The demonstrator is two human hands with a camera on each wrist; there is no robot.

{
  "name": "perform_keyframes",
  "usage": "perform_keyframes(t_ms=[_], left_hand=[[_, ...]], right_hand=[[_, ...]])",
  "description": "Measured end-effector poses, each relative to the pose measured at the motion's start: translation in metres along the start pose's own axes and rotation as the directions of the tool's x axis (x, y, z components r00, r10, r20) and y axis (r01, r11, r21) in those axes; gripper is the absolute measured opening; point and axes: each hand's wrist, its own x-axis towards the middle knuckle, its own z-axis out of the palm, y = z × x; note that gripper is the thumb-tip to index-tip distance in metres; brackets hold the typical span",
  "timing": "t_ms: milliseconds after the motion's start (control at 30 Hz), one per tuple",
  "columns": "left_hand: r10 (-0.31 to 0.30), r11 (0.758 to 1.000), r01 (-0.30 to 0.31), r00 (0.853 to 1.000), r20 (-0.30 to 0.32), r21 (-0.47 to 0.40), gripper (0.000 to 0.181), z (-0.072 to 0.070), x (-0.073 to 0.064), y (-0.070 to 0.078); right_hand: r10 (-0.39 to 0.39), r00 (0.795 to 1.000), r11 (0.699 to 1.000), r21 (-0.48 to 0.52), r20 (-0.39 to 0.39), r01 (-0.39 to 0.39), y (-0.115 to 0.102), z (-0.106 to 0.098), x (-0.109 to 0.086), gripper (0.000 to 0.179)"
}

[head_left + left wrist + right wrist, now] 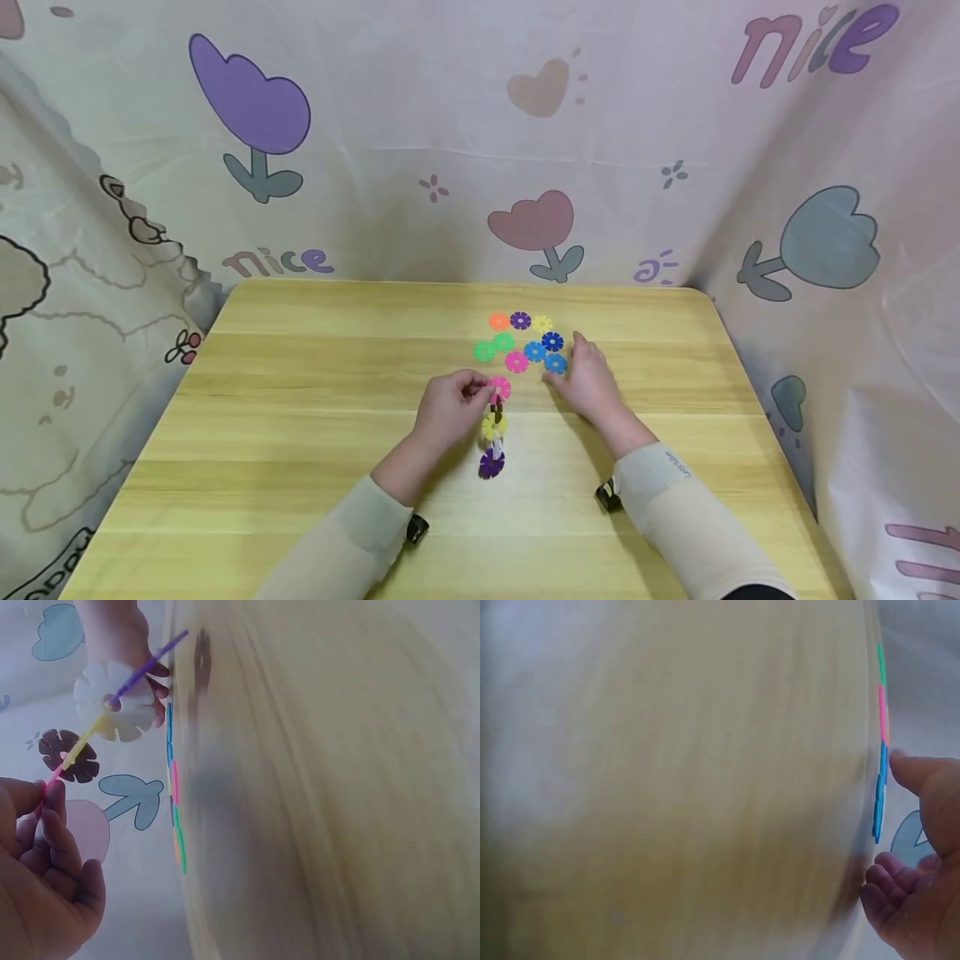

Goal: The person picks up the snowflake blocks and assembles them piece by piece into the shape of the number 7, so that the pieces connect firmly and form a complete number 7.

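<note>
My left hand (450,410) pinches a pink notched disc (500,389) between thumb and fingers. From it runs a chain of interlocked notched discs: a brown disc (69,756), a yellow disc (493,427), a white disc (133,712) and a purple disc (491,463) at the end. In the left wrist view the chain is held up off the table. Over on the right, my right hand (591,382) has its thumb and fingers spread apart beside a light blue disc (556,363). Nothing is held in it; whether it touches that disc I cannot tell.
Loose discs lie flat beyond the hands on the wooden table (300,433): an orange disc (498,322), a purple one, a yellow disc (542,323), green ones (484,351), a pink disc (517,362) and several blue ones. A patterned curtain (390,100) hangs behind the table.
</note>
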Motion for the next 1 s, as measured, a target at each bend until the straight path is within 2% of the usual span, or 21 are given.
perform_keyframes(t_ms=[167, 267, 700, 1000], left_hand=[[-0.091, 0.983, 0.093, 0.996, 0.017, -0.161, 0.005, 0.0002, 0.0011, -0.0021], [-0.106, 0.974, 0.108, 0.994, 0.018, -0.198, 0.005, -0.0006, 0.002, -0.001], [-0.113, 0.977, 0.115, 0.993, 0.022, -0.181, 0.005, 0.0012, 0.0013, 0.0], [-0.127, 0.973, 0.131, 0.991, 0.034, -0.192, 0.006, 0.0022, 0.0033, -0.0007]], right_hand=[[-0.003, 1.0, 0.999, -0.047, -0.014, 0.002, -0.0002, 0.0032, 0.0019, 0.083], [-0.007, 1.0, 0.997, -0.075, -0.017, 0.006, -0.0011, 0.0035, 0.0027, 0.073], [0.029, 0.999, 0.99, -0.138, -0.038, -0.034, -0.0077, 0.0055, 0.0028, 0.05], [0.044, 0.998, 0.989, -0.139, -0.047, -0.05, -0.0093, 0.0049, 0.0027, 0.048]])
